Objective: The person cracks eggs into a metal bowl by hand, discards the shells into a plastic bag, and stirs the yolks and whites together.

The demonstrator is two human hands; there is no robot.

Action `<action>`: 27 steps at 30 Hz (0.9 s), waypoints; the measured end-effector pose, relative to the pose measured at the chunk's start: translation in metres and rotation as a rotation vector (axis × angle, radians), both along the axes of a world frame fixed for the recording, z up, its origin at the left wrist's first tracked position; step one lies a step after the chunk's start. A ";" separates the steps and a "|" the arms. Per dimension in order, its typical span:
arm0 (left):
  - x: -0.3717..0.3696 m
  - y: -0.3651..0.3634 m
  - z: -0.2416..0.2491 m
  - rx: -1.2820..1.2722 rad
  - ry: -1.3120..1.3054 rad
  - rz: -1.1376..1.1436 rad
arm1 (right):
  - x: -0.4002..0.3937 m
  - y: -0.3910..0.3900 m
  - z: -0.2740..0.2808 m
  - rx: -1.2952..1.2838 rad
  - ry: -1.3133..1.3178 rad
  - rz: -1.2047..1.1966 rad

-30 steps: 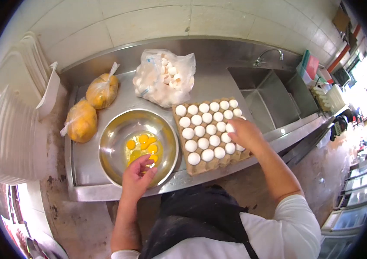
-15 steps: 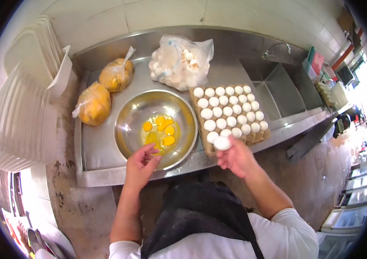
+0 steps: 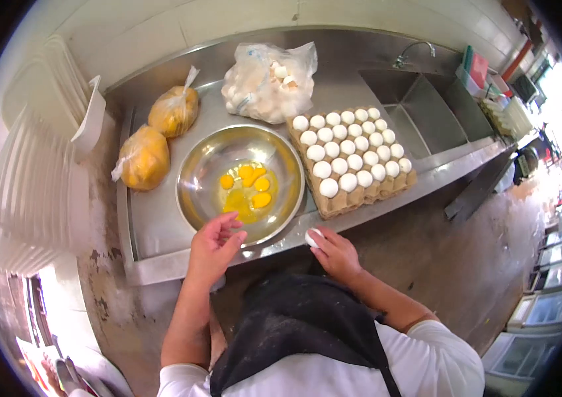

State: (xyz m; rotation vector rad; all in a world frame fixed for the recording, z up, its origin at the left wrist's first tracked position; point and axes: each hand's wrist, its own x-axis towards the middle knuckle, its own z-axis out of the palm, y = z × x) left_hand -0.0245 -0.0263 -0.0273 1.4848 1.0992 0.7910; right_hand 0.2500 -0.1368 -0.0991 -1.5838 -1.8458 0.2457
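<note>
While the white egg (image 3: 312, 237) sits in the fingers of the right hand (image 3: 335, 251) at the front edge of the steel counter (image 3: 162, 228), the left hand (image 3: 213, 246) hovers loose and empty over the rim of the round metal bowl (image 3: 205, 169) with yellow yolks (image 3: 248, 190); the brown cardboard egg tray (image 3: 350, 202) lies just right of it.

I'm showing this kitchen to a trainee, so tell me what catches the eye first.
The metal bowl in the middle of the steel counter, with bright yolks pooled in it, stands out first. Right of it sits a cardboard tray packed with white eggs. At the counter's front edge the right hand holds one egg, while the left hand rests at the bowl's near rim.
</note>
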 end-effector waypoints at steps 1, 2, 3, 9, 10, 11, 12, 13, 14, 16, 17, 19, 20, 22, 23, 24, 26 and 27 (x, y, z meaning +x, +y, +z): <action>0.001 0.002 0.002 0.013 0.001 -0.013 | 0.002 0.002 -0.008 -0.027 -0.032 0.016; 0.003 0.002 0.003 0.015 -0.015 -0.011 | 0.005 0.005 -0.012 -0.055 -0.069 0.041; 0.003 0.000 0.003 0.007 -0.029 -0.005 | 0.002 0.009 -0.006 -0.052 -0.071 0.040; 0.021 0.015 0.007 0.034 0.008 -0.138 | -0.036 0.050 0.050 -0.483 1.196 -0.032; 0.026 0.018 0.011 0.044 0.003 -0.128 | -0.037 0.061 0.055 -0.479 1.187 -0.019; 0.032 0.023 0.016 0.068 0.019 -0.145 | -0.038 0.071 0.061 -0.558 1.349 0.073; 0.037 0.027 0.021 0.094 0.035 -0.161 | -0.040 0.079 0.066 -0.640 1.508 0.171; 0.041 0.031 0.022 0.128 0.027 -0.136 | -0.045 0.086 0.071 -0.640 1.481 0.150; 0.043 0.035 0.021 0.140 0.021 -0.122 | -0.047 0.092 0.073 -0.640 1.468 0.166; 0.046 0.044 0.017 0.158 -0.050 -0.108 | -0.050 0.103 0.075 -0.646 1.430 0.209; 0.046 0.048 0.013 0.165 -0.050 -0.103 | -0.054 0.108 0.077 -0.651 1.386 0.180; 0.045 0.050 0.015 0.166 -0.042 -0.093 | -0.057 0.114 0.073 -0.630 1.309 0.169; 0.045 0.051 0.016 0.160 -0.027 -0.096 | -0.059 0.116 0.071 -0.604 1.245 0.149; 0.044 0.053 0.015 0.170 -0.010 -0.077 | -0.061 0.121 0.068 -0.594 1.195 0.141; 0.044 0.054 0.014 0.180 0.011 -0.066 | -0.061 0.124 0.064 -0.574 1.128 0.150; 0.043 0.055 0.015 0.177 0.011 -0.062 | -0.061 0.127 0.062 -0.554 1.061 0.158; 0.042 0.057 0.018 0.202 0.064 -0.051 | -0.061 0.130 0.062 -0.550 1.022 0.162; 0.042 0.058 0.016 0.199 0.063 -0.047 | -0.060 0.132 0.062 -0.541 0.983 0.164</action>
